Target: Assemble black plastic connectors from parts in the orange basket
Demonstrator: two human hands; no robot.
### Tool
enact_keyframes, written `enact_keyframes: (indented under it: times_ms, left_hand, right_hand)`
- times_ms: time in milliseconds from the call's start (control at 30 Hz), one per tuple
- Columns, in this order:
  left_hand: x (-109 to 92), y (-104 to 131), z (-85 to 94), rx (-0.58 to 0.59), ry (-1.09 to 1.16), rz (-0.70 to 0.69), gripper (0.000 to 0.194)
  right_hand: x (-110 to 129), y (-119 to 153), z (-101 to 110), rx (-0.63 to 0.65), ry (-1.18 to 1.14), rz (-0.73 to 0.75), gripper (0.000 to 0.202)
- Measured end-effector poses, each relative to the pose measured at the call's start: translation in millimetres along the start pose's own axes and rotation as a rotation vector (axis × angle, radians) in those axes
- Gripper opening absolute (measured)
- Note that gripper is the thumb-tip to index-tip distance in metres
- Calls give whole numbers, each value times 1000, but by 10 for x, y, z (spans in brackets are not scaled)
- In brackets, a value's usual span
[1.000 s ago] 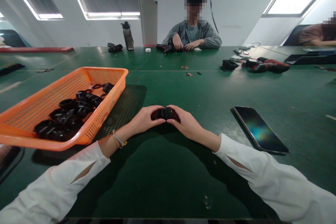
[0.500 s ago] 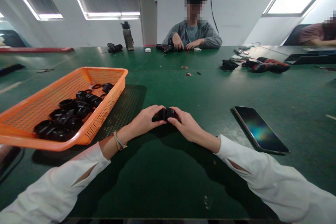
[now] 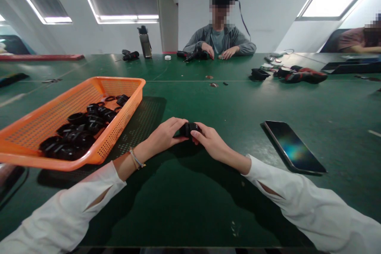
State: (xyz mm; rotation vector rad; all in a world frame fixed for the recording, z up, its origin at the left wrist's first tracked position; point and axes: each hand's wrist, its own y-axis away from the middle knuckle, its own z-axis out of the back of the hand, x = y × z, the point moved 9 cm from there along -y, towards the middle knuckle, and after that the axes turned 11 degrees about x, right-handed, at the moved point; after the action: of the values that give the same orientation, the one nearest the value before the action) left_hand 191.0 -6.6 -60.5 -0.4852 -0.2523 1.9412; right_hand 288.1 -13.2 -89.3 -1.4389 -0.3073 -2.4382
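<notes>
Right hand [image 3: 208, 138] farther right (curled).

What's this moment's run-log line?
left hand: holding rounded black plastic part; right hand: holding same part; orange perforated plastic basket: black parts inside

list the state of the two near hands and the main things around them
Small black plastic part: held from both sides; one piece or two, cannot tell
Left hand: fingers closed on its left side
Right hand: fingers closed on its right side
Orange perforated plastic basket: upright, open on top, partly filled
Black round plastic parts: loose, heaped in the basket
Black rectangular phone: flat, screen up
Tall grey bottle with black top: upright
</notes>
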Motion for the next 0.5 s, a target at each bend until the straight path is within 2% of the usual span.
enact_keyframes:
  times_ms: [167,300,400,500]
  left_hand:
    - [253,5,-65,5,353,209,44]
    - [460,30,-228,34,740,397,52]
    - [496,35,-349,106,903,470,44]
    - [467,35,-379,146,948,488,40]
  right_hand:
    - [-12,-51,37,-10,137,47,20]
    - [23,-48,74,-44,225,141,33]
    - [52,-25,69,-49,278,195,38]
    - [79,6,72,-75,336,246,43]
